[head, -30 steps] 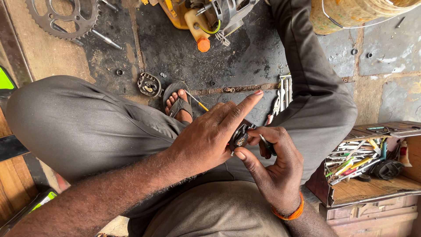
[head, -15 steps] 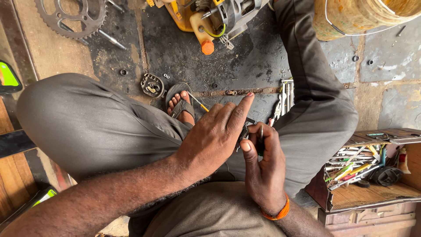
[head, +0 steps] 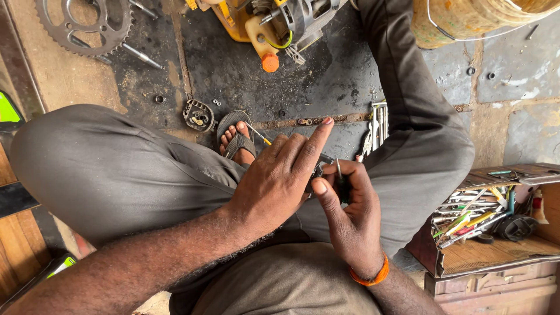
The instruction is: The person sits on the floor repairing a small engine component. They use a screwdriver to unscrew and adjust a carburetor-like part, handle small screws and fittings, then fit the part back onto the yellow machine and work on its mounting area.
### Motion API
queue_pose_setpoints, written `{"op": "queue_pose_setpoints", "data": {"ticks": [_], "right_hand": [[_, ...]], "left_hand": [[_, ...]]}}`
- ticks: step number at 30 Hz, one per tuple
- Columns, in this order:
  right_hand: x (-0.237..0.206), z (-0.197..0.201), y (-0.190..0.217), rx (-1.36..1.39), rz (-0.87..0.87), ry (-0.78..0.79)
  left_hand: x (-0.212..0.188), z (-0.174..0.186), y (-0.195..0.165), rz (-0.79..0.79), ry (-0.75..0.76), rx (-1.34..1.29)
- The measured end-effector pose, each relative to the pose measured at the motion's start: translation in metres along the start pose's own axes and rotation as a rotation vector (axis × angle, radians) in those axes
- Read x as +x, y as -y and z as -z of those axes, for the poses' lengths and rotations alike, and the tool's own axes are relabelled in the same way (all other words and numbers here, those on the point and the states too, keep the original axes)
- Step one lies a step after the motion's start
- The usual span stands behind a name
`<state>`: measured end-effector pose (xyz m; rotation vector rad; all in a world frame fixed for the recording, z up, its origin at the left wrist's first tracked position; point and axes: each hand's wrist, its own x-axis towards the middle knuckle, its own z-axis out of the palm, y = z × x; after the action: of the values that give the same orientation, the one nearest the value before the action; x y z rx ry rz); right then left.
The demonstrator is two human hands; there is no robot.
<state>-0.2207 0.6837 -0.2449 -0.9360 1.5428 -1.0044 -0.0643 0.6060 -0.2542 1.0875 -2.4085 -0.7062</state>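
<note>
A small dark metal part [head: 324,170] sits between both hands over the person's lap, near the middle of the view, mostly covered by fingers so its shape is hard to make out; a thin metal pin sticks up from it by the right thumb. The left hand [head: 274,186] lies over it from the left, index finger stretched out straight and the rest of its grip closed on the part. The right hand [head: 350,213], with an orange wristband [head: 367,275], is clenched around the part from below, thumb pressed to its near side. Just beyond the hands a sandalled foot [head: 236,139] rests on the stained floor [head: 326,87], with a small round housing [head: 198,115] beside it and a row of spanners [head: 378,125] against the right knee. At the right an open wooden toolbox [head: 496,248] holds a jumble of screwdrivers and pens with coloured handles and a black round piece; its right side is cut off by the frame. Farther off, a yellow motor unit [head: 274,23] and a yellow bucket [head: 466,20] are cropped by the top edge, and a toothed sprocket [head: 81,26] lies at the upper left. The bent legs in grey trousers close in both sides, leaving bare floor only ahead of the foot.
</note>
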Motion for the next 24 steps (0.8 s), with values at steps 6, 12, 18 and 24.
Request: {"op": "queue_pose_setpoints", "data": {"ticks": [6,12,18,24], "right_hand": [[0.0024,-0.0033,0.0034,-0.022,-0.068,-0.005],[0.0,-0.0024,0.0022,-0.078,-0.013,0.012],[0.0013,-0.0052,-0.0003,-0.078,-0.014,-0.002],[-0.0005,-0.0045,0.0093,-0.222,0.187,-0.038]], "left_hand": [[-0.0004,-0.0009,0.0023,-0.002,0.007,0.014],[-0.0024,-0.0034,0.0016,-0.019,0.041,0.107],[-0.0035,-0.0068,0.0031,0.005,0.035,0.044],[-0.0034,-0.0067,0.0044,0.048,0.002,-0.175]]}}
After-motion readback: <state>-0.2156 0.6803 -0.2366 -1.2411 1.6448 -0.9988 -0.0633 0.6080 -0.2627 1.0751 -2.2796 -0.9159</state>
